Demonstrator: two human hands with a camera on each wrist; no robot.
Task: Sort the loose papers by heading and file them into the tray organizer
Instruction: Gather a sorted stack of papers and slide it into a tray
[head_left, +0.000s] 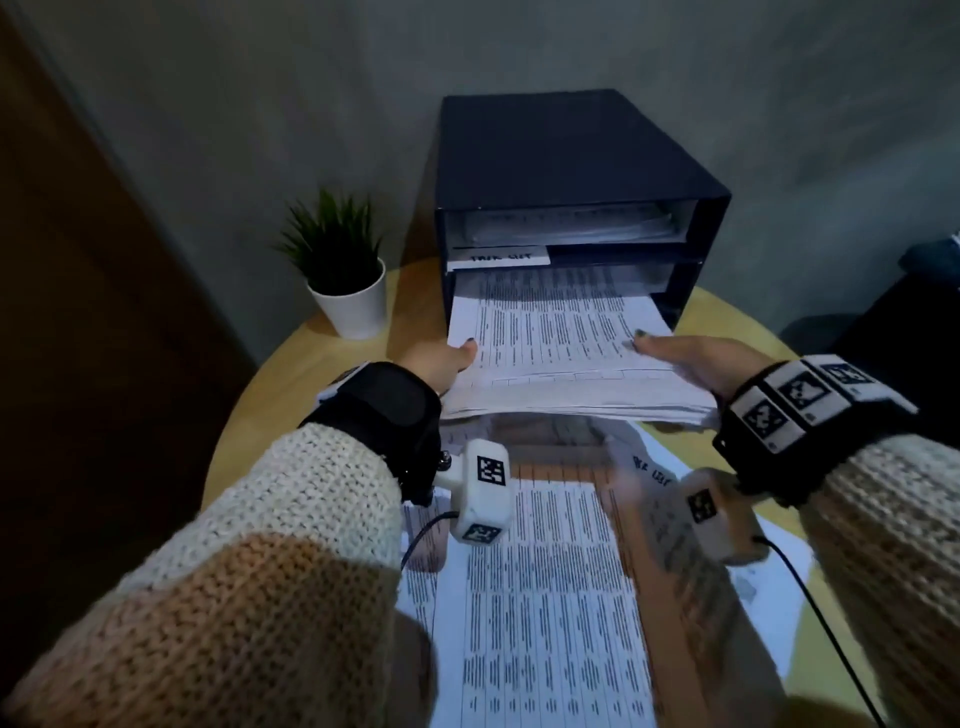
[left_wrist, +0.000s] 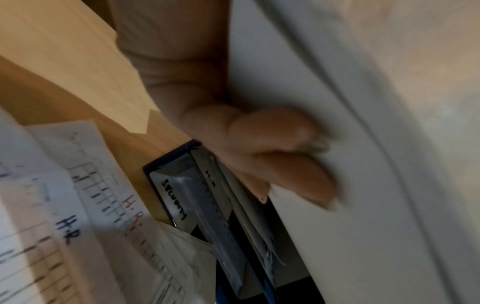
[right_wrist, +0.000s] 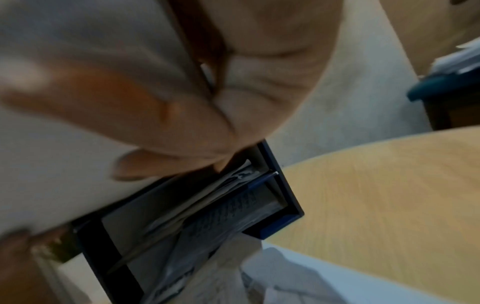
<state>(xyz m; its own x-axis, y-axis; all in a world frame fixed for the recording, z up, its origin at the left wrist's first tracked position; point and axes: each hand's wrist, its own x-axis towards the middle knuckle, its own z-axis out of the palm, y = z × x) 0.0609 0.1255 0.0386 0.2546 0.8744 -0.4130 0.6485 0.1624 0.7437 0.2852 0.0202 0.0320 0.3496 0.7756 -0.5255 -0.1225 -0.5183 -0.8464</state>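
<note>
A thick stack of printed papers (head_left: 561, 358) is held level in front of the black tray organizer (head_left: 571, 171), with its far end inside the second slot. My left hand (head_left: 451, 359) grips the stack's left edge, thumb on top and fingers (left_wrist: 280, 142) underneath the paper stack (left_wrist: 376, 164). At the right edge my right hand (head_left: 675, 353) grips it the same way, its fingers (right_wrist: 161, 123) below the paper stack (right_wrist: 52, 174). The top slot holds papers, and a white label (head_left: 498, 257) sits under it. More loose papers (head_left: 540, 582) lie spread on the table near me.
The round wooden table (head_left: 291, 364) holds a small potted plant (head_left: 345, 275) left of the organizer. Loose sheets marked "H.R" (left_wrist: 78, 205) lie beside the organizer (left_wrist: 182, 205), whose lower tray reads "SECURITY". A grey wall stands close behind, and dark furniture (head_left: 904, 312) is at the right.
</note>
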